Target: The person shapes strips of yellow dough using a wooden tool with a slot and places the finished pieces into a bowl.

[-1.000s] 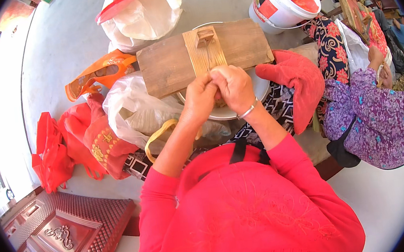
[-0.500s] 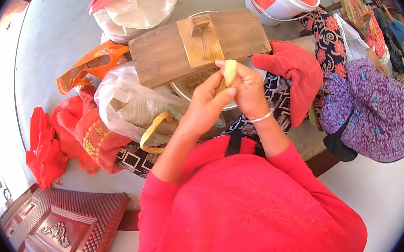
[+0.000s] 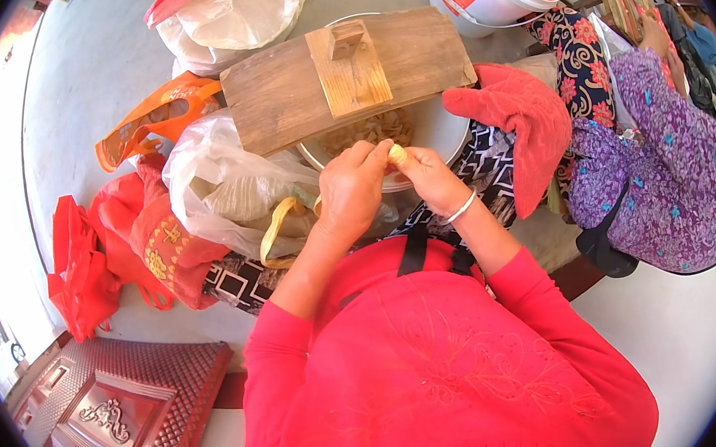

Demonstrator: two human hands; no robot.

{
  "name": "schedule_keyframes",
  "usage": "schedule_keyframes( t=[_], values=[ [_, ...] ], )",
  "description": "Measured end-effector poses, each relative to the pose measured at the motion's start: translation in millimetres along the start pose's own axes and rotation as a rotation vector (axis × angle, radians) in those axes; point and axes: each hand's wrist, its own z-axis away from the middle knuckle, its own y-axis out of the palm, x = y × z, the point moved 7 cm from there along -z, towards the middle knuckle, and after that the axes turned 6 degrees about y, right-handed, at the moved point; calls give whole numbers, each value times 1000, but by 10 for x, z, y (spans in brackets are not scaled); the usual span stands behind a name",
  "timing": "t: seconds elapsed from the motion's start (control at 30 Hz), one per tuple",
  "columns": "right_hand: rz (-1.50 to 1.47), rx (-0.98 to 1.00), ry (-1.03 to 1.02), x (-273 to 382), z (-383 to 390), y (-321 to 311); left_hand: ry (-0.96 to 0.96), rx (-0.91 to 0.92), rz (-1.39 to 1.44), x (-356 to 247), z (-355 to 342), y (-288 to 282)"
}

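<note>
My left hand (image 3: pixel 349 192) and my right hand (image 3: pixel 433 180) meet fingertip to fingertip, both closed in a pinch. Whatever lies between the fingers is hidden. Something yellow, like a wrap (image 3: pixel 399 156), covers the tip of my right thumb. Just beyond my hands a white basin (image 3: pixel 451 128) holds a heap of brown pieces (image 3: pixel 371 131), too small to name. Across the basin's far side lies a wooden board (image 3: pixel 270 94) with a small wooden block (image 3: pixel 346 40) fixed on it.
To the left are a translucent plastic bag (image 3: pixel 214 164), an orange bag (image 3: pixel 162 113) and red bags (image 3: pixel 82 271). A red cloth (image 3: pixel 522 134) hangs on the right. A white bucket (image 3: pixel 474 1) stands at the back. A person in a purple sleeve (image 3: pixel 682 184) sits at right.
My hands have turned and lowered slightly, and my left fingers now curl in toward my right thumb. The person at right has raised an arm.
</note>
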Motion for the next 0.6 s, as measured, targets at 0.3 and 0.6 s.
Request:
schedule_keyframes(
  t=[0.3, 0.6],
  values=[
    [51, -179, -372, 373, 25, 117, -251, 96, 67, -97, -219, -146],
    [186, -395, -587, 637, 237, 101, -803, -56, 1064, 383, 161, 309]
  ],
)
